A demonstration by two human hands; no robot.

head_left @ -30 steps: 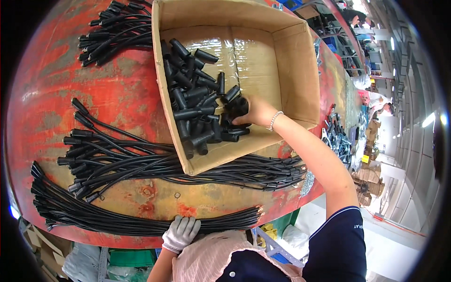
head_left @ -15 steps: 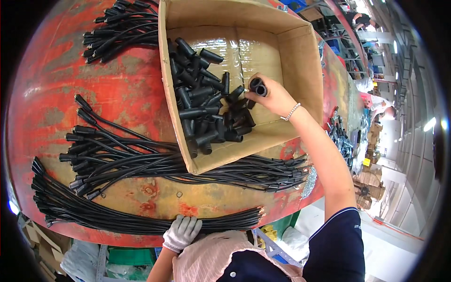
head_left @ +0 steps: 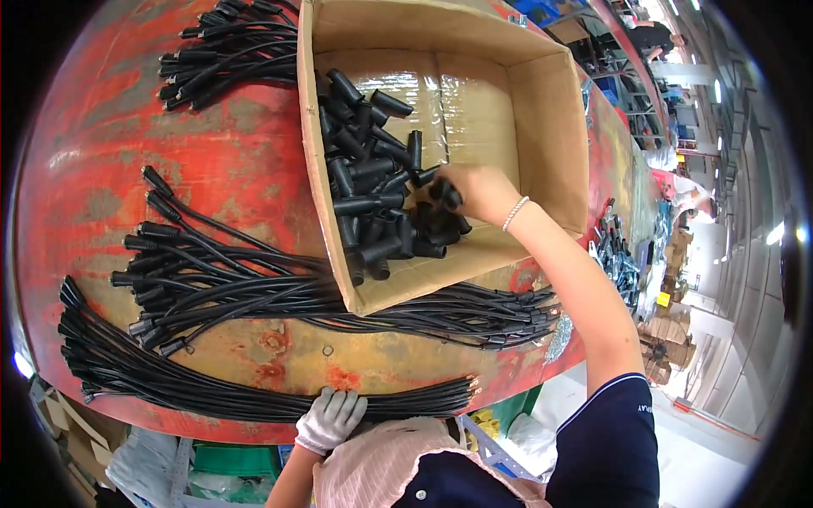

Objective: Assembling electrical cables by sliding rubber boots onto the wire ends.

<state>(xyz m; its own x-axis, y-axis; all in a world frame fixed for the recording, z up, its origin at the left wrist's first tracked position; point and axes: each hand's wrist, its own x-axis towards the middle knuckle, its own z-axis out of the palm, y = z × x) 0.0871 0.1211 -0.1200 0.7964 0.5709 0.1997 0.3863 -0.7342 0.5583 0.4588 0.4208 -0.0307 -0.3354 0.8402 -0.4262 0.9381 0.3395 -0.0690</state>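
Observation:
My right hand [head_left: 481, 191], bare with a bracelet at the wrist, reaches into an open cardboard box [head_left: 546, 127]. Its closed fingers grip at least two short black tubular sleeves [head_left: 445, 195]; part of the grip is hidden. Many like it lie in a loose heap of black sleeves [head_left: 370, 169] at the box's left side, just beside that hand. At the table's near edge, my left hand [head_left: 331, 418] in a white glove has its fingers curled over a bundle of black cables [head_left: 246, 400]. Stripped copper-coloured ends show at the bundle's right.
A second bundle of black cables with connectors [head_left: 212, 284] runs partly under the box's near edge. Another cable pile [head_left: 233, 59] lies far left. The table [head_left: 93, 178] has worn red paint. Metal parts [head_left: 616, 245] sit to the right, with shelving and people beyond.
My right hand has turned over and lowered toward the sleeve heap, still gripping sleeves. The left hand stays on the cable bundle. The whole view has shifted slightly.

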